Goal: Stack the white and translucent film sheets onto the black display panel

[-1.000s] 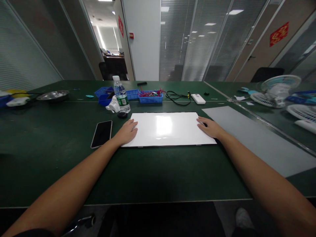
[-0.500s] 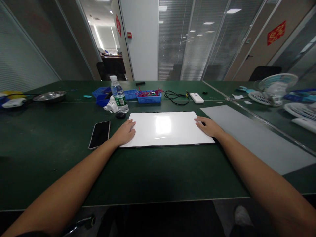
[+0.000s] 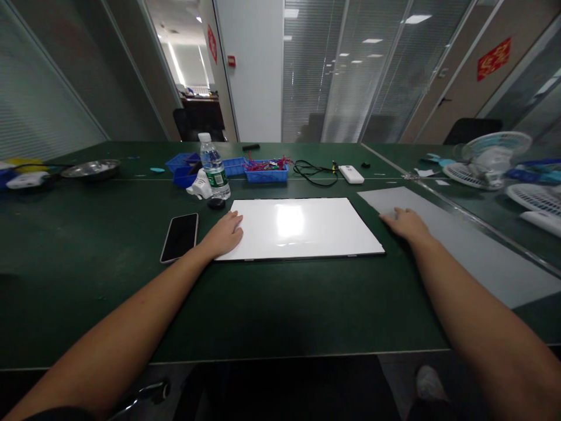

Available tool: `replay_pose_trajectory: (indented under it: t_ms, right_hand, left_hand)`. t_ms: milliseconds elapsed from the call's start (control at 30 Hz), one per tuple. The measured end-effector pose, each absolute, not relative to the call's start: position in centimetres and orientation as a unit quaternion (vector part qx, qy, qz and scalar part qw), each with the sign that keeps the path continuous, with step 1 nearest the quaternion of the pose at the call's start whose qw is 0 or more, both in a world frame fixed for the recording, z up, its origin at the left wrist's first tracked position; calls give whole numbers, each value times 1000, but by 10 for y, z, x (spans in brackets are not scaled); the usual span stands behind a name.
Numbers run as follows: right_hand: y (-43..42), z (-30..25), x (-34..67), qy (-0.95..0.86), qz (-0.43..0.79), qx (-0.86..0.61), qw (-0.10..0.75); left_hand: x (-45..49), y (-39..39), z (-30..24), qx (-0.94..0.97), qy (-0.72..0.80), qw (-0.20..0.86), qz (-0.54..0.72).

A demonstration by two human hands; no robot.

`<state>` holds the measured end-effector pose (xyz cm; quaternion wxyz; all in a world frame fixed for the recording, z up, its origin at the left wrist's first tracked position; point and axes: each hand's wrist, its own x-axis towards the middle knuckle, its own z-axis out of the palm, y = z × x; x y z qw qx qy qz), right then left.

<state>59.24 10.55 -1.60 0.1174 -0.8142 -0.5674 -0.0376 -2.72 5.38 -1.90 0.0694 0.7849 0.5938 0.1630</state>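
A glossy white rectangular panel [image 3: 302, 234] with a thin dark edge lies flat on the table in front of me. My left hand [image 3: 223, 234] rests over the panel's left edge, fingers stretched out and grasping nothing. Off to the right of the panel, my right hand [image 3: 407, 223] is over the left edge of a large pale grey sheet [image 3: 464, 251]. Its thumb and forefinger are apart, and the other fingers are partly hidden. Whether it touches the sheet, I cannot tell. A smartphone [image 3: 179, 237] lies beside my left wrist.
Behind the panel stand a water bottle [image 3: 214, 169], a crumpled tissue [image 3: 200, 185], a black mouse [image 3: 216, 203] and a blue tray [image 3: 266, 175] of red wires. A black cable [image 3: 313, 173] and white box [image 3: 351, 174] lie farther right. Fan parts [image 3: 482, 161] sit at right, a metal dish [image 3: 90, 169] at left.
My right hand has let go of the panel's right edge and moved right, over the grey sheet. My left hand stays on the panel's left edge.
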Motion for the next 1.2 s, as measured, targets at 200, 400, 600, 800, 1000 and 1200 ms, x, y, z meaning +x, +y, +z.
replay_pose_trajectory:
  t_ms: [200,400,600,800,1000,1200]
  right_hand:
    - [106,-14,586,-608,-35,-789,79]
    - [94,2,561,-571,-65,-815,72]
    - [72,31,532,-565,-154,-804,105]
    - [36,44,459,-743,-233,-619,100]
    - [7,28,399,-908,-171,-376,73]
    - [-2,15,374,-945,-122,-274,130]
  left_hand:
    - [-25,52,-17,779,600,76,167]
    - [-26,52,-16,781,599,72,162]
    - [-27,54,-20,784,594,69,166]
    - [-27,56,-27,784,590,68,182]
    - [-25,51,-24,778,591,74,199]
    - [-20,48,-20,780,595,73,178]
